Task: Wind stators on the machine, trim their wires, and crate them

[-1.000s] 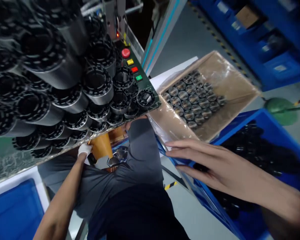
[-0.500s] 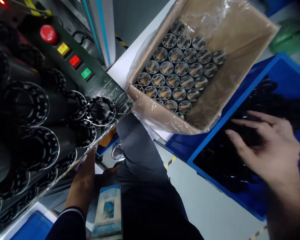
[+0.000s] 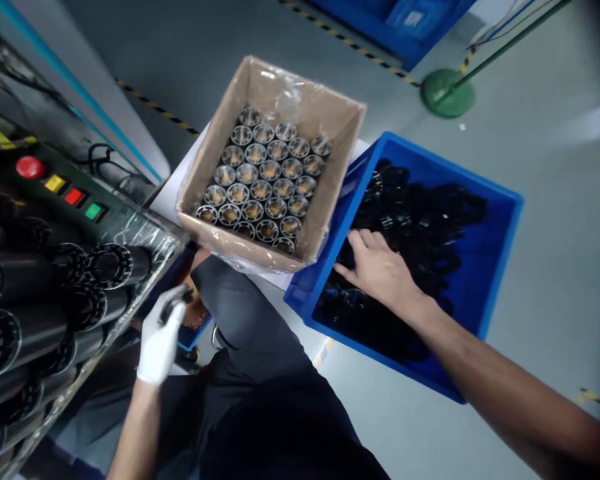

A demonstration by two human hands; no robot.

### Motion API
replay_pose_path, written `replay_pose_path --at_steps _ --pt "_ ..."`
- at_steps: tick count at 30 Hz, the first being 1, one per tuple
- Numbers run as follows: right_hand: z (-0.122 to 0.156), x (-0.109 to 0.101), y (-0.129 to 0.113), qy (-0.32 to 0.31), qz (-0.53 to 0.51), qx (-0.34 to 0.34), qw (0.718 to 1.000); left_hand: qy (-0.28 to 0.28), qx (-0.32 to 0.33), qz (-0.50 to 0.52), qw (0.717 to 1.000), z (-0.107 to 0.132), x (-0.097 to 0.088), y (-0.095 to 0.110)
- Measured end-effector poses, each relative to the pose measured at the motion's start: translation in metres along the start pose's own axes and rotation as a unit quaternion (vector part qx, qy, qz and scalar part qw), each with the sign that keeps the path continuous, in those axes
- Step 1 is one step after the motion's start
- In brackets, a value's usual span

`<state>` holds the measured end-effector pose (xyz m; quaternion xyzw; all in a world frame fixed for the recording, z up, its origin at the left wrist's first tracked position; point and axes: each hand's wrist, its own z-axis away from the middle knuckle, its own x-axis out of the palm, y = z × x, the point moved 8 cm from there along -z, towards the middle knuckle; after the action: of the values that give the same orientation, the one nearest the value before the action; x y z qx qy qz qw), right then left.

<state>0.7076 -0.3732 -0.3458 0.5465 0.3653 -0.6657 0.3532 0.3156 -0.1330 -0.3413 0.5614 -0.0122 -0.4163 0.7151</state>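
Note:
My right hand (image 3: 380,270), bare, reaches down into the blue bin (image 3: 500,220) and lies on the heap of black ring parts (image 3: 425,207). Its fingers curl among the parts; what they grip is hidden. My left hand (image 3: 161,337) wears a white glove and is closed on a small dark object (image 3: 173,301) below the edge of the machine table (image 3: 145,247). A cardboard box (image 3: 300,100) lined with clear plastic holds several upright metal cylinders (image 3: 263,180), between the table and the bin.
On the left stand several dark cylinders with toothed ends (image 3: 45,280). A control panel carries a red knob (image 3: 30,167) and yellow, red and green buttons (image 3: 73,195). A green round pole base (image 3: 447,93) sits on the grey floor. My dark-clothed lap (image 3: 260,373) fills the bottom centre.
The view swung right and down. My right hand moved from the bin's rim deeper into the black parts. My gloved left hand came up near the table edge holding a dark object.

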Motion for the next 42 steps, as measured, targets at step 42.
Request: replay_pose_path --at_steps 42 --pt "-0.006 -0.053 0.029 0.030 -0.554 0.137 0.821 -0.157 0.083 0.307 0.935 0.081 0.057 0.210"
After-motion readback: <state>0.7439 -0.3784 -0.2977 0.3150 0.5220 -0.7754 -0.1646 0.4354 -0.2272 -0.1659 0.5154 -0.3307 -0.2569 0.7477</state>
